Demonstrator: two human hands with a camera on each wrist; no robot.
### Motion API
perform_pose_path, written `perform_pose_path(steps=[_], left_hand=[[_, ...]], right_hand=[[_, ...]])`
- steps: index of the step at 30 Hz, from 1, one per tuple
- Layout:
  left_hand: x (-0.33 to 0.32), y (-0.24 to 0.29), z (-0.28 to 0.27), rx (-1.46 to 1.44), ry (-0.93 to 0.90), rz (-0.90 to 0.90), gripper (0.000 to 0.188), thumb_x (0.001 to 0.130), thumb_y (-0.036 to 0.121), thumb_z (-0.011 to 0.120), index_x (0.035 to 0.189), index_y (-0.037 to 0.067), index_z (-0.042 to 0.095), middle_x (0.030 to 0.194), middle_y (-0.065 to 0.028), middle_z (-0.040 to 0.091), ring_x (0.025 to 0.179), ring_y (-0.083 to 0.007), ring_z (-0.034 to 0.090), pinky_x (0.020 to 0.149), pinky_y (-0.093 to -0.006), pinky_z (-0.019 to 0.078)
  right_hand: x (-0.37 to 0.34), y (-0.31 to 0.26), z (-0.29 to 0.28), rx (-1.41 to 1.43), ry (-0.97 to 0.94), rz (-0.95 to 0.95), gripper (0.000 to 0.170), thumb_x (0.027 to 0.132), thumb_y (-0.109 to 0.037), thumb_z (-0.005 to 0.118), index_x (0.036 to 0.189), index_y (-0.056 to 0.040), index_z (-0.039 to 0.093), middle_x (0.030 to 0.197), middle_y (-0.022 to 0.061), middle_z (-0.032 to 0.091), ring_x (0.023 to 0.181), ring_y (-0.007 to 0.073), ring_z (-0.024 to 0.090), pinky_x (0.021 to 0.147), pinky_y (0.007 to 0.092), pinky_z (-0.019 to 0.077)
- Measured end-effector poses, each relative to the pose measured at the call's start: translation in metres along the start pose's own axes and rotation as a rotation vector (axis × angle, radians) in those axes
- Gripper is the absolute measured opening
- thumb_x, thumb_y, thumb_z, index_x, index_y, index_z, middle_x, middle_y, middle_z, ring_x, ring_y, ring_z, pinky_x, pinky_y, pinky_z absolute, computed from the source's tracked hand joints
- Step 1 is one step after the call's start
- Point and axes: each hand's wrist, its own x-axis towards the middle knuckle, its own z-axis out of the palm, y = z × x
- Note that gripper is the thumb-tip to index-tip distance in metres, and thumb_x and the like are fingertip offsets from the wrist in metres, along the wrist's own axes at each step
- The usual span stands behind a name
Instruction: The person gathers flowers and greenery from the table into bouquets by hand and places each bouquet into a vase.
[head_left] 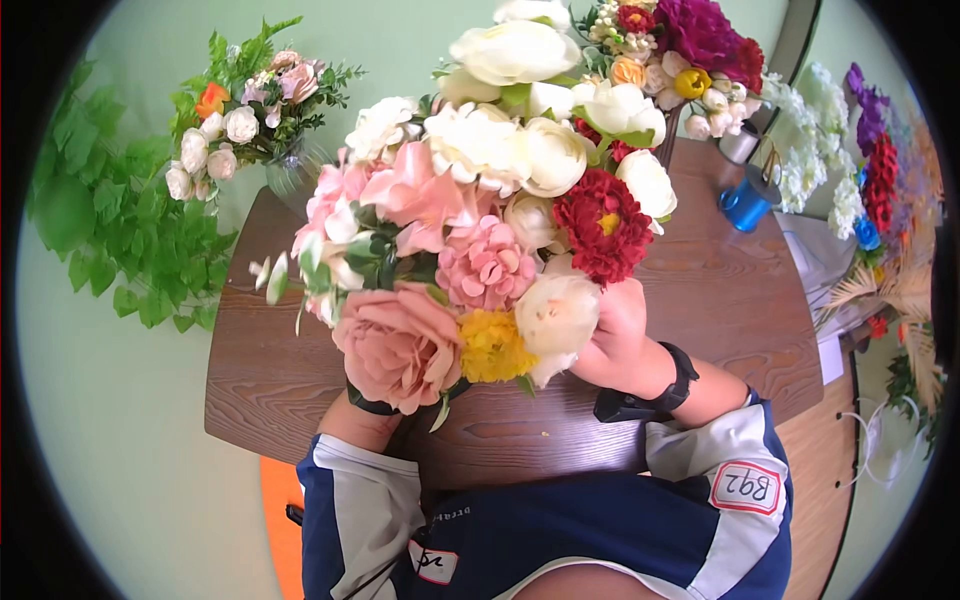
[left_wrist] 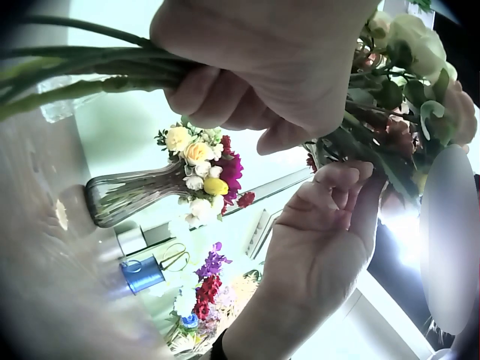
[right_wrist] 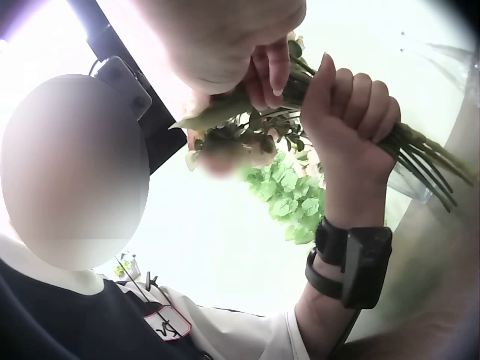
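Note:
A large bouquet point(head_left: 480, 240) of artificial flowers is held up over the table, with white, pink, red and yellow blooms. My left hand point(left_wrist: 262, 60) wraps around its bundled green stems point(left_wrist: 97, 67), whose lower ends stick out past the fist. Blooms hide that hand in the head view. My right hand point(head_left: 615, 335) is at the bouquet's right side, beside a cream-white rose point(head_left: 556, 320) and below a dark red flower point(head_left: 603, 225). In the left wrist view, its fingers and thumb pinch among leaves point(left_wrist: 397, 176) just under the flower heads; the pinched flower stem is mostly hidden.
The brown wooden table point(head_left: 710, 330) has a glass vase of pale flowers point(head_left: 290, 185) at the back left. A tall vase point(left_wrist: 139, 191) of mixed flowers and a blue cup point(head_left: 748, 203) holding scissors stand at the back right. Green foliage point(head_left: 120, 220) hangs along the left wall.

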Motion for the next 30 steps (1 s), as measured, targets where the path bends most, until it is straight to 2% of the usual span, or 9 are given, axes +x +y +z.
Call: perform_pose_path(steps=[9, 10, 14, 15, 17, 19, 20, 26, 30], left_hand=[[0.018, 0.032, 0.029, -0.083, -0.083, 0.033, 0.032, 0.085, 0.021, 0.049, 0.109, 0.002, 0.040, 0.100, -0.0175, 0.053, 0.092, -0.0222, 0.055, 0.086, -0.0316, 0.0448], [0.020, 0.029, 0.033, -0.293, 0.070, 0.011, 0.026, 0.089, 0.020, 0.039, 0.107, 0.002, 0.039, 0.099, -0.0194, 0.053, 0.089, -0.0237, 0.056, 0.085, -0.0317, 0.0454], [0.019, -0.147, -0.203, -0.746, 0.145, -0.401, 0.040, 0.095, 0.028, 0.038, 0.126, 0.004, 0.035, 0.118, -0.0081, 0.046, 0.100, -0.0165, 0.048, 0.087, -0.0363, 0.0442], [0.039, -0.158, -0.226, -0.771, 0.350, -0.519, 0.033, 0.095, 0.028, 0.038, 0.119, 0.005, 0.041, 0.097, -0.0040, 0.050, 0.077, -0.0122, 0.050, 0.064, -0.0262, 0.0462], [0.056, -0.073, -0.113, -0.440, 0.370, -0.362, 0.023, 0.093, 0.024, 0.042, 0.108, 0.006, 0.043, 0.083, -0.0011, 0.046, 0.064, -0.0091, 0.041, 0.056, -0.0242, 0.0352], [0.091, 0.011, 0.013, 0.218, 0.385, -0.041, 0.009, 0.089, 0.017, 0.050, 0.087, 0.008, 0.048, 0.056, 0.0047, 0.038, 0.039, -0.0030, 0.023, 0.038, -0.0200, 0.0132], [0.097, -0.008, -0.010, 0.247, 0.654, -0.022, 0.013, 0.084, 0.007, 0.056, 0.080, 0.009, 0.044, 0.053, 0.0054, 0.034, 0.038, -0.0040, 0.021, 0.037, -0.0212, 0.0132], [0.099, 0.021, -0.008, 0.115, 0.402, -0.112, 0.033, 0.083, 0.010, 0.055, 0.058, 0.012, 0.034, 0.046, 0.0057, 0.020, 0.037, -0.0057, 0.018, 0.038, -0.0237, 0.0121], [0.100, 0.022, -0.010, 0.151, 0.405, -0.146, 0.043, 0.084, 0.014, 0.053, 0.050, 0.015, 0.025, 0.044, 0.0054, 0.019, 0.037, -0.0067, 0.017, 0.038, -0.0245, 0.0120]], right_hand=[[0.003, 0.022, 0.004, -0.081, 0.013, -0.025, 0.015, 0.070, -0.002, 0.061, 0.084, -0.0008, 0.058, 0.074, 0.0138, 0.059, 0.064, 0.0313, 0.058, 0.055, 0.0350, 0.0456], [0.004, 0.029, 0.005, -0.135, -0.010, -0.011, 0.012, 0.071, -0.002, 0.060, 0.082, -0.0010, 0.057, 0.071, 0.0134, 0.059, 0.062, 0.0305, 0.058, 0.053, 0.0346, 0.0447], [0.004, 0.057, 0.014, -0.193, -0.224, 0.290, 0.016, 0.078, -0.013, 0.062, 0.092, -0.0057, 0.059, 0.081, 0.0106, 0.061, 0.073, 0.0280, 0.060, 0.062, 0.0344, 0.0478], [-0.001, 0.069, 0.021, -0.191, -0.226, 0.291, 0.016, 0.078, -0.013, 0.062, 0.092, -0.0057, 0.059, 0.081, 0.0106, 0.061, 0.073, 0.0280, 0.060, 0.062, 0.0344, 0.0478], [-0.008, 0.089, 0.034, -0.199, -0.361, 0.061, 0.031, 0.080, -0.017, 0.062, 0.108, -0.0089, 0.056, 0.104, 0.0124, 0.059, 0.095, 0.0286, 0.057, 0.079, 0.0353, 0.0457], [-0.012, 0.091, 0.039, -0.173, -0.588, 0.158, 0.042, 0.081, -0.022, 0.060, 0.121, -0.0124, 0.050, 0.125, 0.0123, 0.047, 0.115, 0.0282, 0.045, 0.093, 0.0387, 0.0378], [-0.016, 0.093, 0.046, -0.212, -0.633, 0.141, 0.043, 0.082, -0.024, 0.060, 0.122, -0.0135, 0.049, 0.129, 0.0115, 0.044, 0.118, 0.0282, 0.042, 0.095, 0.0406, 0.0355], [-0.032, 0.111, 0.048, -0.308, -0.801, 0.173, 0.047, 0.081, -0.021, 0.060, 0.126, -0.0147, 0.047, 0.138, 0.0094, 0.034, 0.127, 0.0280, 0.032, 0.101, 0.0437, 0.0283], [-0.025, 0.119, 0.032, -0.208, -0.825, 0.255, 0.049, 0.079, -0.018, 0.062, 0.124, -0.0111, 0.047, 0.124, 0.0096, 0.050, 0.114, 0.0298, 0.047, 0.095, 0.0413, 0.0365]])
